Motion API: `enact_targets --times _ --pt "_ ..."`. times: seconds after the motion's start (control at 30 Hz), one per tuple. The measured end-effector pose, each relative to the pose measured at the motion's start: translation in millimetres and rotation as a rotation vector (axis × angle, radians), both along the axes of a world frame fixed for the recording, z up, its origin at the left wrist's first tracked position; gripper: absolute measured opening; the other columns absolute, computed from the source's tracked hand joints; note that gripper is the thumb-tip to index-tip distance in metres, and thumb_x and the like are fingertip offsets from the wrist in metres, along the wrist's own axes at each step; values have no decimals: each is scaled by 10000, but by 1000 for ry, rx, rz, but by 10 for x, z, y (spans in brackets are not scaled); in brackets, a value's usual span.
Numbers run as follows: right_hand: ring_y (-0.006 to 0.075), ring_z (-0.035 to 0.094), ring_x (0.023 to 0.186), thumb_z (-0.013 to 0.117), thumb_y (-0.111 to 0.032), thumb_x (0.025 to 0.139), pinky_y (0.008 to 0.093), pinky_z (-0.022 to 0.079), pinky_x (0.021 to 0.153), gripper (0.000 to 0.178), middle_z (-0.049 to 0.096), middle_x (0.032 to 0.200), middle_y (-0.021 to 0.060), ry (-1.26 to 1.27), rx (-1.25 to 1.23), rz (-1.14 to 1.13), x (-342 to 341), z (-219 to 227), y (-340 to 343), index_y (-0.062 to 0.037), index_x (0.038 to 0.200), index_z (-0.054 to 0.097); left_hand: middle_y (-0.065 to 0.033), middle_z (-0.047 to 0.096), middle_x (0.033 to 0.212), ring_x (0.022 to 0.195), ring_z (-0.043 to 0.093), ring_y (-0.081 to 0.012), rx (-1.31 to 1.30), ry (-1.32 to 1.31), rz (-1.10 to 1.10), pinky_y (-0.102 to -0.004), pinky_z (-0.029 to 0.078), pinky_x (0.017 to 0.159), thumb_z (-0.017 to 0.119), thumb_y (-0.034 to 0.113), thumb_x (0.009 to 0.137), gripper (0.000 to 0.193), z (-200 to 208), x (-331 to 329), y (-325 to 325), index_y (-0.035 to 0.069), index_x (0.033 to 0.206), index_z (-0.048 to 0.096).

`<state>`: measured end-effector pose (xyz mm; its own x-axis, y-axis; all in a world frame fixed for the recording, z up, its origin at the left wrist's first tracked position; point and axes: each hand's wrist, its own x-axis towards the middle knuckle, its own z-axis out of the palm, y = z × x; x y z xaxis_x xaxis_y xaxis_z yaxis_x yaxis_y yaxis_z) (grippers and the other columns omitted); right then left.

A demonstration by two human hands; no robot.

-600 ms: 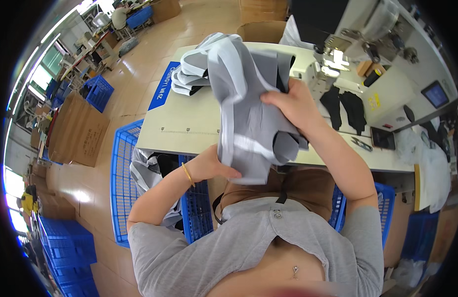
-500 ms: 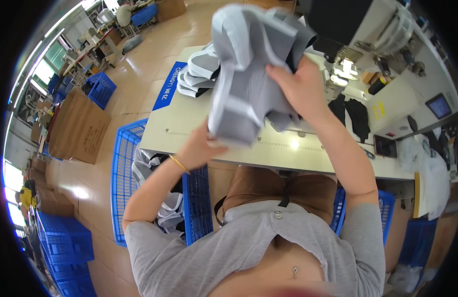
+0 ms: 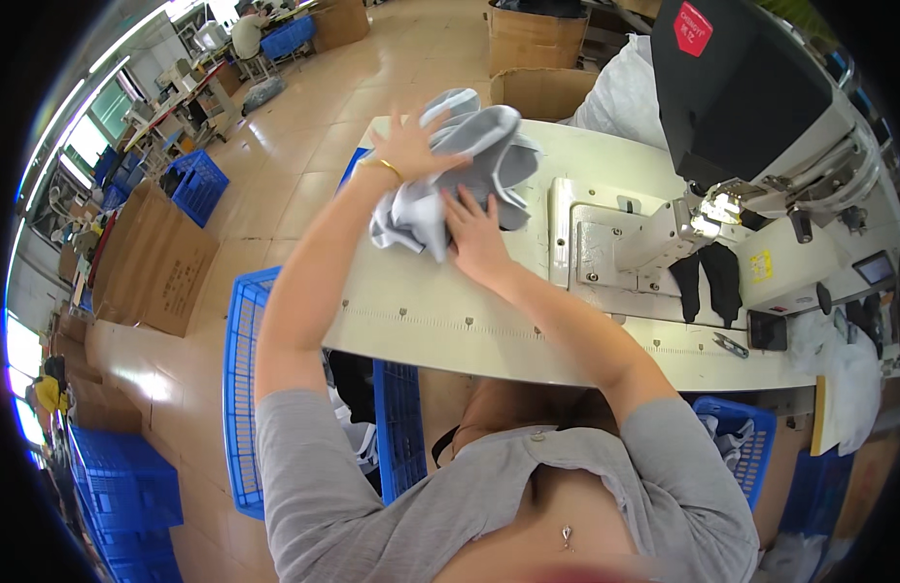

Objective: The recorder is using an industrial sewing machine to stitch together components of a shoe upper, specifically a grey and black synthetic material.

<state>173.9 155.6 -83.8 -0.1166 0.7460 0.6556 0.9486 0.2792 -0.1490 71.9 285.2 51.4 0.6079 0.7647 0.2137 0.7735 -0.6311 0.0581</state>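
Observation:
A soft pile of grey and white fabric pieces (image 3: 503, 155), with padded curved edges, lies on the far left part of the pale sewing table (image 3: 440, 335). Over its left side my left hand (image 3: 413, 151) is spread out, fingers apart and resting on the cloth. My right hand (image 3: 479, 243) lies against the near side of the pile with its fingers stretched. Neither hand is closed round a piece. To the right of the pile stands the sewing machine's white arm (image 3: 654, 238) and bed, under a lit lamp.
Black fabric pieces (image 3: 708, 282) lie beside the machine, with thread snips (image 3: 731, 344) near the table's front edge. A blue basket (image 3: 244, 389) stands left below the table, another blue basket (image 3: 761, 447) at the right. Cardboard boxes (image 3: 537, 44) are behind the table.
The grey fabric bundle, held up in front of me before, is now down on the table's far left. Both hands have moved onto it and opened. More of the machine shows.

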Motion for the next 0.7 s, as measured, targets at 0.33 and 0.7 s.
enact_targets --times 0.33,0.7 --pt "351 471 1272 670 -208 790 539 342 1063 537 508 1370 158 248 -301 220 267 248 -91 -31 1279 533 -110 105 1619 1428 232 -437 -183 330 110 -716 239 1050 616 769 705 1008 -429 246 255 381 1532 191" --pt "248 659 852 680 -100 794 362 526 725 236 686 1059 69 403 89 74 724 172 -3511 -59 1026 662 -185 286 1550 1414 298 -363 366 192 -249 -509 219 1152 627 578 841 977 -465 242 291 28 1522 193"
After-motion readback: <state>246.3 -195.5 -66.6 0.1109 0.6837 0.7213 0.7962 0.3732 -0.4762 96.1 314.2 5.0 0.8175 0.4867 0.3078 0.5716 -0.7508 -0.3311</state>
